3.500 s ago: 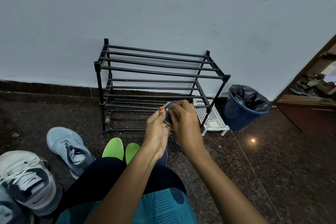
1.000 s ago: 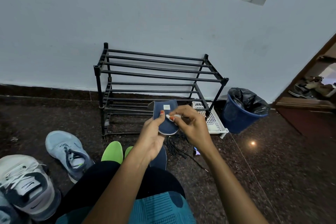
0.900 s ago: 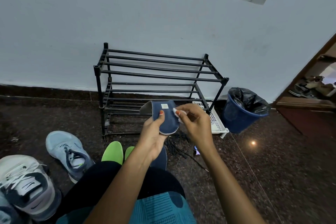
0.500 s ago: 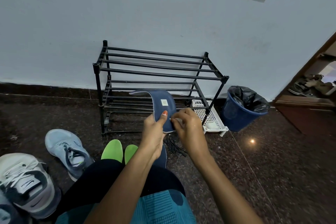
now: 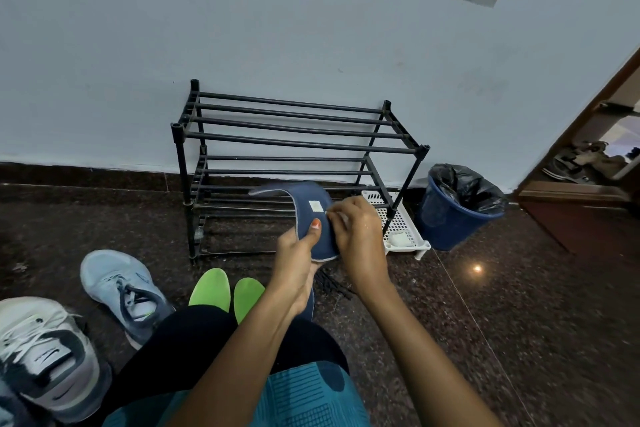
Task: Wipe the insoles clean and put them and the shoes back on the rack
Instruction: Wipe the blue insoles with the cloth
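My left hand grips a dark blue insole by its lower end, thumb on its face; the insole's upper end curls over to the left. My right hand presses a small white wipe, mostly hidden under its fingers, against the insole's right edge beside a pale label. Behind the hands stands a bare black shoe rack. Two green insoles lie on the floor by my knee. A light blue sneaker and a white and grey sneaker sit at the left.
A white perforated tray holding a white lump lies right of the rack. Beside it stands a blue bin lined with a black bag. Black laces lie on the dark speckled floor. A brown wooden door frame is at the far right.
The insole went from held flat and upright to bent, its top curling over to the left. My right hand slid along its right edge and now presses near the label.
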Demonstrator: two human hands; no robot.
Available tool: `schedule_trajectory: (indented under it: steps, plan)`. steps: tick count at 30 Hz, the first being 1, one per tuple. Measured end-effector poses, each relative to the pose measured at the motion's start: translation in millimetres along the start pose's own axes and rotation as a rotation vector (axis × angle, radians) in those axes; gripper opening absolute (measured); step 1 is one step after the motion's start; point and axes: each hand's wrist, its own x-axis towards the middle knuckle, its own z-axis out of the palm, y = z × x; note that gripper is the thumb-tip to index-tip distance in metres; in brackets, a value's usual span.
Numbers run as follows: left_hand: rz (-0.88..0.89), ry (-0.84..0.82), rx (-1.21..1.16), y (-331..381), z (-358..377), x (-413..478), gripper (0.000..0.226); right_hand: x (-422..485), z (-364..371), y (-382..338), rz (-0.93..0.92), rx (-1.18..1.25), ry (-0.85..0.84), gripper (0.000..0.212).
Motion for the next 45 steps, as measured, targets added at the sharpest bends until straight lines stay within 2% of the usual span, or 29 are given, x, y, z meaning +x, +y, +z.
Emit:
schedule_trajectory:
  steps: [3, 8, 18, 20, 26, 39, 45]
  plan:
    - [0.020, 0.005, 0.008, -0.2, -0.6, -2.0, 0.017, 4.4, -0.1, -1.5, 0.028, 0.006, 0.009, 0.011]
    - [0.042, 0.035, -0.004, 3.8, -4.9, 1.5, 0.018, -21.5, 0.3, -15.5, -0.052, 0.030, -0.057, 0.011]
    - [0.035, 0.003, 0.016, 0.0, 0.4, -2.3, 0.018, 4.3, 6.2, -7.3, 0.109, 0.090, 0.099, 0.012]
    - [0.035, 0.009, 0.023, -0.6, 0.3, -4.3, 0.018, 7.3, 5.3, -6.4, 0.130, 0.080, 0.083, 0.013]
    - [0.078, 0.059, 0.001, 3.8, -3.2, 0.9, 0.020, -16.5, 9.7, -18.2, 0.045, 0.100, 0.000, 0.011]
    - [0.067, 0.031, -0.024, 1.9, -0.9, -0.2, 0.019, 3.6, 11.8, -19.9, 0.180, 0.135, 0.128, 0.013]
    - [0.081, 0.038, -0.020, 7.0, -1.6, 0.4, 0.021, -2.6, 6.1, -24.1, 0.064, 0.121, 0.026, 0.018]
